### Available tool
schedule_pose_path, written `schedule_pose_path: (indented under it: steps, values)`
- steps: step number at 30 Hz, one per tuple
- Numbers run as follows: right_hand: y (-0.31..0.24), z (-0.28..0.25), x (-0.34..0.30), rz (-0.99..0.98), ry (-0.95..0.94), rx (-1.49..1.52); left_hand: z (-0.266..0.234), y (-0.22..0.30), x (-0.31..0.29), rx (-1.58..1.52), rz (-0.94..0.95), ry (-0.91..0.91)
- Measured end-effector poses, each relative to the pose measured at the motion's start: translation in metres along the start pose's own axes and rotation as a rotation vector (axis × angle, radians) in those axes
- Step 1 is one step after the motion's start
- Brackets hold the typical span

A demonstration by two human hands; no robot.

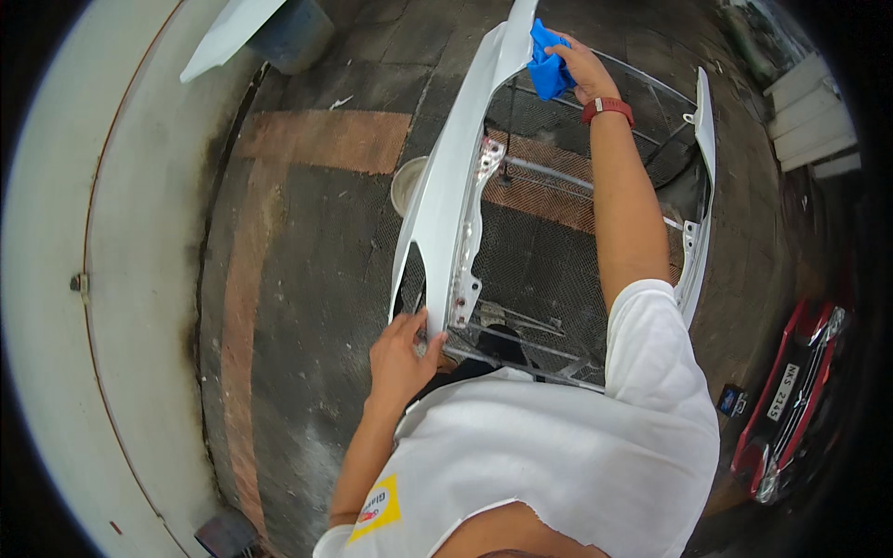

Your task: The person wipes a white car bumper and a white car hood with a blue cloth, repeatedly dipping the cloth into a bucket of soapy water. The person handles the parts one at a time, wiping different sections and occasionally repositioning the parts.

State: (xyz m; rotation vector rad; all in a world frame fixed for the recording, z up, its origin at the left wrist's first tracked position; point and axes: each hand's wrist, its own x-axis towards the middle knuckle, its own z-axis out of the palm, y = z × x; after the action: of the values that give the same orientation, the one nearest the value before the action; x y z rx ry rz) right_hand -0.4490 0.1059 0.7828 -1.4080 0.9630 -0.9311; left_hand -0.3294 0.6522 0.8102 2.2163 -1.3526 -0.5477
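Observation:
A long white car fender (439, 197) lies lengthwise before me on a thin metal stand (549, 175). Its inner edge carries a flange with bolt holes. At the fender's far end my right hand (586, 74), with a red watch band on the wrist, is closed round a crumpled blue cloth (551, 73). The cloth rests against the panel's edge. My left hand (402, 361) grips the near end, thumb on one side and fingers on the other. A second white panel (705, 139) hangs along the stand's right side, apart from both hands.
A pale round tub (406, 186) stands on the floor, partly behind the fender. Another white panel (228, 37) juts over a grey bin (293, 37) at the upper left. A pale wall (139, 279) borders the left. A red car bumper (791, 400) lies at the right.

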Motion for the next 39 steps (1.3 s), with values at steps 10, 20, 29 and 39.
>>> schedule_pose_path:
  steps: [10, 20, 29, 39]
  values:
    - [-0.066, 0.011, -0.208, -0.022, 0.044, 0.468, -0.016, -0.045, -0.032, -0.209, 0.019, -0.008]
    - [-0.114, 0.149, -0.409, -0.177, 0.323, 0.398, -0.022, -0.33, -0.132, -0.319, -0.398, 0.007]
    - [-0.083, 0.399, -0.513, 0.218, -0.015, 0.426, -0.029, -0.605, -0.488, -0.443, -1.36, -0.242]
    - [-0.022, 0.546, -0.564, 0.413, -0.24, 0.43, -0.041, -0.649, -0.486, -0.379, -0.926, -0.322]
